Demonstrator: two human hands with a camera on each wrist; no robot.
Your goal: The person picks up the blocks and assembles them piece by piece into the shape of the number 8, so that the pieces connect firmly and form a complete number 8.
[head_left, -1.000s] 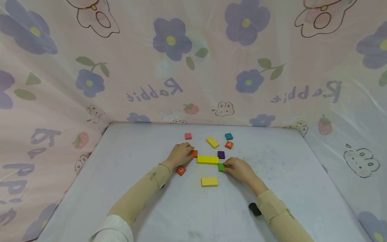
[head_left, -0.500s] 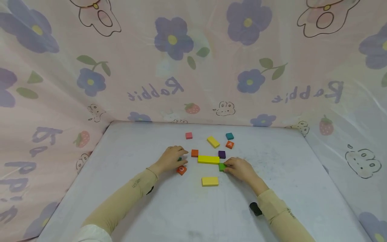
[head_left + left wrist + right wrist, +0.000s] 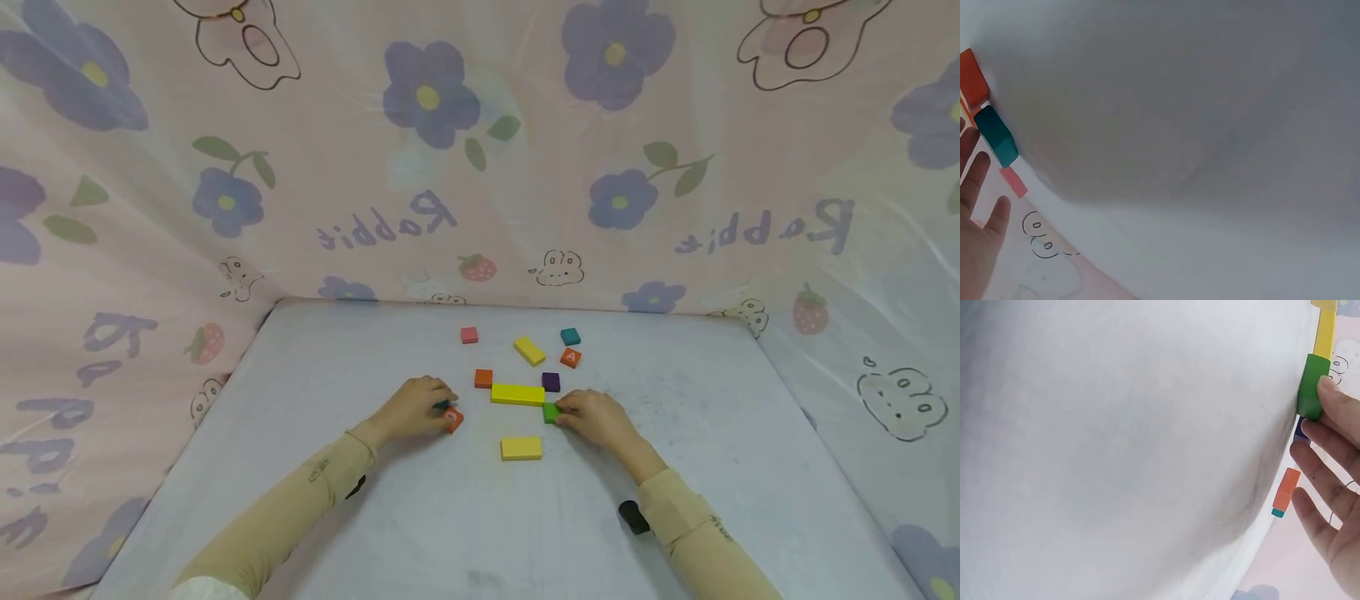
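My left hand (image 3: 411,408) is at an orange tile with a white mark (image 3: 453,419), its thumb against the tile's left side. A dark teal block (image 3: 441,405) lies partly hidden under its fingers. In the left wrist view that teal block (image 3: 999,136) sits beside an orange block (image 3: 972,80), the fingers of the left hand (image 3: 979,225) extended. My right hand (image 3: 600,423) pinches a green block (image 3: 551,413) at the right end of a long yellow bar (image 3: 517,394). The right wrist view shows the thumb on the green block (image 3: 1314,384).
Beyond the bar lie an orange block (image 3: 483,378), a purple block (image 3: 551,382), a slanted yellow block (image 3: 529,351), a pink block (image 3: 469,335), a teal block (image 3: 571,336) and an orange "A" tile (image 3: 571,357). Another yellow block (image 3: 521,448) lies nearer.
My left hand has let go of the orange block by the bar and moved left and nearer, down to the marked orange tile, which has turned slightly. My right hand stays at the green block.
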